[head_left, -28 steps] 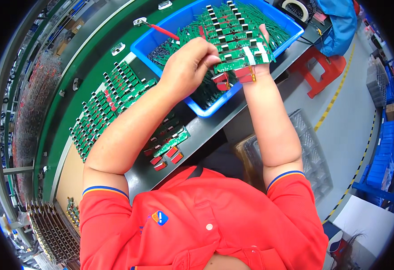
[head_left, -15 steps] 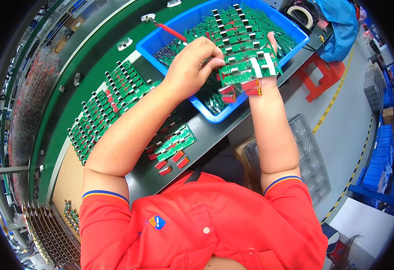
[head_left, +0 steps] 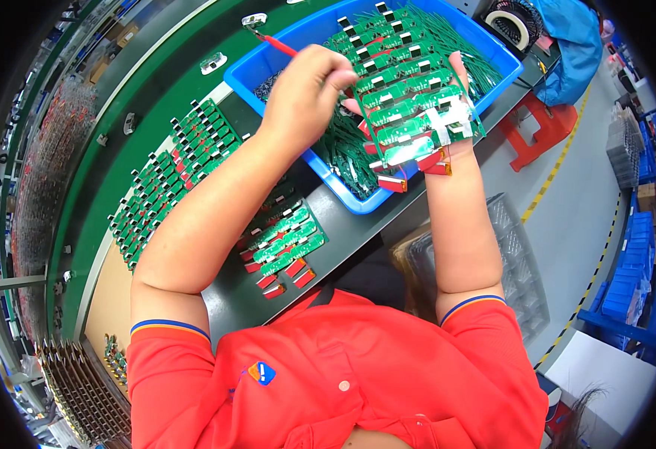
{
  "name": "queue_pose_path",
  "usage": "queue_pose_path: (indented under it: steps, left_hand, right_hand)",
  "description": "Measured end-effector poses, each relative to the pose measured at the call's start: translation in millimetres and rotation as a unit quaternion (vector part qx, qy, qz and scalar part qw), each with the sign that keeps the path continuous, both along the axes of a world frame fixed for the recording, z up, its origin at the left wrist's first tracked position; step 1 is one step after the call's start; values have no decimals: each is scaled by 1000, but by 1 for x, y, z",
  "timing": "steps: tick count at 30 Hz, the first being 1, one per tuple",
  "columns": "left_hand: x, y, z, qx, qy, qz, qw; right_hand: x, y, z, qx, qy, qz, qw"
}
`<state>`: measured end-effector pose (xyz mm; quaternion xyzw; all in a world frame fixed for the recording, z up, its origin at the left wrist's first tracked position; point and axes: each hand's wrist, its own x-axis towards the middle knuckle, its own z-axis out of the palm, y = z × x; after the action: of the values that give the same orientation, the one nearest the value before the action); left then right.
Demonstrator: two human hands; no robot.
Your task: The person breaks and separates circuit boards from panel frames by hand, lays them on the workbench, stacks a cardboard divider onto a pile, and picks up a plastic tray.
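My right hand [head_left: 459, 73] holds a green circuit board panel [head_left: 410, 93] from beneath, thumb upright at its right edge and fingertips showing past its left edge. The panel carries rows of small boards with black-and-white parts, white tape, and red pieces hanging from its near end. My left hand [head_left: 305, 93] is closed at the panel's left edge, beside a thin green strip there. A red-handled tool [head_left: 277, 45] with a thin tip juts from behind the left hand and seems held in it. Under the panel stands a blue bin [head_left: 335, 187] of green strips.
More green board panels [head_left: 204, 135] lie on the bench to the left; another panel with red pieces [head_left: 290, 243] is nearer me. A green conveyor [head_left: 156, 82] curves behind. At right are a red stool [head_left: 541, 127] and clear plastic trays [head_left: 515, 254].
The panel has tilted and come slightly nearer me, its taped end lower. My left hand has moved slightly up and left, the red-handled tool with it.
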<state>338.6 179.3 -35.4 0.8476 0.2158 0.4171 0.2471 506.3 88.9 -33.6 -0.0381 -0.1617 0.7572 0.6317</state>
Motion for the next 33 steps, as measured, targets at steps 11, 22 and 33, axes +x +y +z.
queue_pose_path:
  steps: [11, 22, 33]
  left_hand:
    - [-6, 18, 2, 22, -35, 55, 998]
    - [-12, 34, -3, 0, -56, 75, 996]
    - [-13, 40, -3, -41, -81, 65, 994]
  right_hand:
    - [-2, 2, 3, -37, -30, -1, 999]
    - [3, 6, -5, 33, -30, 51, 998]
    - [1, 7, -4, -10, -21, 42, 999]
